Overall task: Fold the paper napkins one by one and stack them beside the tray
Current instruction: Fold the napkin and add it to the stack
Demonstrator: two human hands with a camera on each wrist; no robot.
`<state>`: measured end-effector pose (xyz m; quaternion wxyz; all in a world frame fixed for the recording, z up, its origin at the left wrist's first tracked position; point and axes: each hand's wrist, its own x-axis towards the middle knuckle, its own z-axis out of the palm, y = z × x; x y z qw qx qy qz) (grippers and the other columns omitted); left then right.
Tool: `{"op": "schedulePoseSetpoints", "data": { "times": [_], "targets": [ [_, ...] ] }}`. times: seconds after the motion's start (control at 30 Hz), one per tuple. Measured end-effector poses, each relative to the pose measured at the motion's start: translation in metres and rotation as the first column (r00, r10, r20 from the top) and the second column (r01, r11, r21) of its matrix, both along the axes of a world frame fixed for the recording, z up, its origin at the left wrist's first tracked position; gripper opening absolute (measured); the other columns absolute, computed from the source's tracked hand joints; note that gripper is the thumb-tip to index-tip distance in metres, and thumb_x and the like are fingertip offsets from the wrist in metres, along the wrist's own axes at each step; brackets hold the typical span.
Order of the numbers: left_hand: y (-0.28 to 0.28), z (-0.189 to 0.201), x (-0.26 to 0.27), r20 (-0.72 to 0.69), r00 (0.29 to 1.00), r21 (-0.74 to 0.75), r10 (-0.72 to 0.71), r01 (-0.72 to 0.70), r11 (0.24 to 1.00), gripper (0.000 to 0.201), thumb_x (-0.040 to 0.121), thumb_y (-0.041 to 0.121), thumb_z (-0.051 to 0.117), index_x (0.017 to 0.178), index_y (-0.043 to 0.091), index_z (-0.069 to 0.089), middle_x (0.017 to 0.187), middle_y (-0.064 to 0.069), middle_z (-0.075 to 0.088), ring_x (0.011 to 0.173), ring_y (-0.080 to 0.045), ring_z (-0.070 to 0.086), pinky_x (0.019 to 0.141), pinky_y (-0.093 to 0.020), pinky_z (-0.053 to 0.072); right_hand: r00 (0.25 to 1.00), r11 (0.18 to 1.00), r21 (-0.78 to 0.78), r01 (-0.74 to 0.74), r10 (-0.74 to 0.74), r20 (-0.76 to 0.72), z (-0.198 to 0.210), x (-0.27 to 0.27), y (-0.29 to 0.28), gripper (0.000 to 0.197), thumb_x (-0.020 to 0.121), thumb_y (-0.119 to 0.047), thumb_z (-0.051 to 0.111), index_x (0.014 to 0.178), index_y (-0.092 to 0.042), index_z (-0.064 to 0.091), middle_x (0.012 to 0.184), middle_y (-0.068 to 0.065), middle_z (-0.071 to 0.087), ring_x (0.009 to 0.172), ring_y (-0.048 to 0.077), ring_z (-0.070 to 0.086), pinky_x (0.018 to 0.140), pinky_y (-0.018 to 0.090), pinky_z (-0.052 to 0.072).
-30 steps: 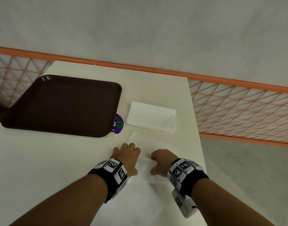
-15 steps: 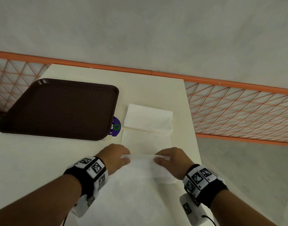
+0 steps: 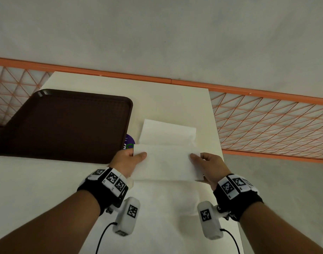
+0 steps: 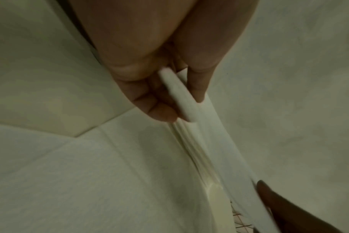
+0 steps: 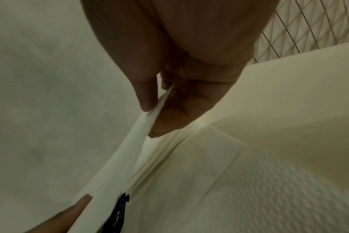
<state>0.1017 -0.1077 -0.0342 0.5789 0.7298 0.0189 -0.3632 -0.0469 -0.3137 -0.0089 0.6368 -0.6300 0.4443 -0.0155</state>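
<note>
A folded white napkin (image 3: 168, 162) is held up off the table between both hands. My left hand (image 3: 128, 158) pinches its left end, thumb on top; the left wrist view shows the napkin (image 4: 187, 100) clamped between thumb and fingers. My right hand (image 3: 207, 163) pinches the right end, as the napkin (image 5: 147, 126) shows in the right wrist view. Just beyond lies the stack of folded napkins (image 3: 168, 132), to the right of the brown tray (image 3: 65, 125). Unfolded napkins (image 3: 166, 208) lie flat under my wrists.
A purple round sticker (image 3: 129, 143) peeks out between the tray and the stack. The cream table (image 3: 166, 99) ends at its right edge (image 3: 216, 125) close to the stack. An orange lattice railing (image 3: 266, 121) runs behind and to the right.
Both hands went from pressing the napkin down on the table to pinching its ends, then lifted it and carried it forward toward the stack.
</note>
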Motion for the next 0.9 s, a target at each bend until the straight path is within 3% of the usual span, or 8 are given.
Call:
{"op": "schedulePoseSetpoints", "data": {
  "times": [0.13, 0.27, 0.4, 0.5, 0.6, 0.7, 0.8, 0.9],
  "targets": [
    [-0.022, 0.004, 0.023, 0.222, 0.974, 0.142, -0.052, 0.02, 0.99, 0.013, 0.089, 0.025, 0.066, 0.095, 0.014, 0.071, 0.088, -0.002, 0.072, 0.084, -0.022, 0.069, 0.082, -0.034, 0.055, 1.0, 0.997, 0.074, -0.022, 0.023, -0.021, -0.002, 0.014, -0.006, 0.017, 0.089, -0.02, 0.068, 0.09, -0.003, 0.064, 0.077, 0.009, 0.065, 0.057, 0.021, 0.065, 0.054, 0.029, 0.053],
    [-0.047, 0.004, 0.05, 0.443, 0.883, 0.276, -0.153, 0.029, 0.961, 0.028, 0.089, 0.03, 0.064, 0.089, 0.002, 0.068, 0.083, -0.016, 0.07, 0.079, -0.035, 0.065, 0.072, -0.04, 0.052, 0.999, 0.995, -0.097, -0.003, -0.001, -0.042, -0.003, 0.041, -0.031, 0.018, 0.09, -0.021, 0.066, 0.088, -0.003, 0.064, 0.078, 0.012, 0.067, 0.053, 0.018, 0.064, 0.052, 0.028, 0.052],
    [-0.07, 0.003, 0.068, 0.544, 0.811, 0.364, -0.216, 0.004, 0.931, 0.025, 0.089, 0.031, 0.064, 0.087, 0.006, 0.066, 0.071, -0.001, 0.059, 0.071, -0.023, 0.057, 0.065, -0.028, 0.042, 0.992, 0.963, -0.268, -0.011, -0.024, -0.124, -0.011, 0.062, -0.049, 0.023, 0.088, -0.025, 0.066, 0.083, -0.002, 0.064, 0.07, 0.011, 0.067, 0.051, 0.019, 0.063, 0.053, 0.03, 0.056],
    [-0.081, -0.002, 0.078, 0.567, 0.778, 0.425, -0.269, 0.004, 0.905, 0.028, 0.088, 0.033, 0.064, 0.083, 0.006, 0.063, 0.07, 0.0, 0.058, 0.072, -0.025, 0.057, 0.065, -0.031, 0.044, 0.977, 0.929, -0.363, -0.076, -0.003, -0.212, -0.019, 0.069, -0.054, 0.025, 0.088, -0.031, 0.064, 0.077, -0.009, 0.063, 0.061, 0.008, 0.067, 0.05, 0.019, 0.064, 0.062, 0.037, 0.06],
    [-0.086, -0.008, 0.085, 0.571, 0.765, 0.463, -0.297, -0.001, 0.886, 0.03, 0.087, 0.034, 0.065, 0.074, 0.007, 0.059, 0.07, -0.005, 0.059, 0.072, -0.029, 0.059, 0.068, -0.039, 0.05, 0.956, 0.882, -0.439, -0.173, 0.044, -0.288, -0.026, 0.071, -0.056, 0.032, 0.086, -0.038, 0.063, 0.077, -0.008, 0.063, 0.068, 0.009, 0.069, 0.061, 0.025, 0.069, 0.068, 0.038, 0.059],
    [-0.086, -0.014, 0.089, 0.569, 0.756, 0.502, -0.322, -0.009, 0.865, 0.037, 0.087, 0.037, 0.065, 0.064, 0.015, 0.046, 0.063, -0.002, 0.052, 0.065, -0.028, 0.054, 0.063, -0.036, 0.046, 0.933, 0.832, -0.496, -0.248, 0.068, -0.353, -0.03, 0.073, -0.056, 0.039, 0.085, -0.042, 0.063, 0.066, -0.01, 0.055, 0.068, 0.007, 0.064, 0.064, 0.025, 0.062, 0.06, 0.031, 0.051],
    [-0.086, -0.018, 0.091, 0.528, 0.771, 0.562, -0.357, -0.003, 0.827, 0.031, 0.086, 0.042, 0.065, 0.077, 0.014, 0.055, 0.076, -0.003, 0.061, 0.073, -0.027, 0.06, 0.066, -0.034, 0.049, 0.9, 0.792, -0.523, -0.316, 0.075, -0.43, -0.029, 0.072, -0.055, 0.039, 0.084, -0.044, 0.061, 0.063, -0.015, 0.047, 0.064, 0.002, 0.053, 0.059, 0.02, 0.049, 0.053, 0.026, 0.037],
    [-0.084, -0.018, 0.092, 0.49, 0.797, 0.6, -0.352, -0.016, 0.8, 0.035, 0.084, 0.047, 0.066, 0.102, 0.018, 0.059, 0.099, -0.003, 0.066, 0.089, -0.027, 0.063, 0.076, -0.036, 0.052, 0.864, 0.779, -0.513, -0.361, 0.071, -0.499, -0.028, 0.069, -0.055, 0.039, 0.082, -0.056, 0.059, 0.074, -0.018, 0.051, 0.075, -0.001, 0.059, 0.066, 0.017, 0.053, 0.056, 0.027, 0.038]
  ]
}}
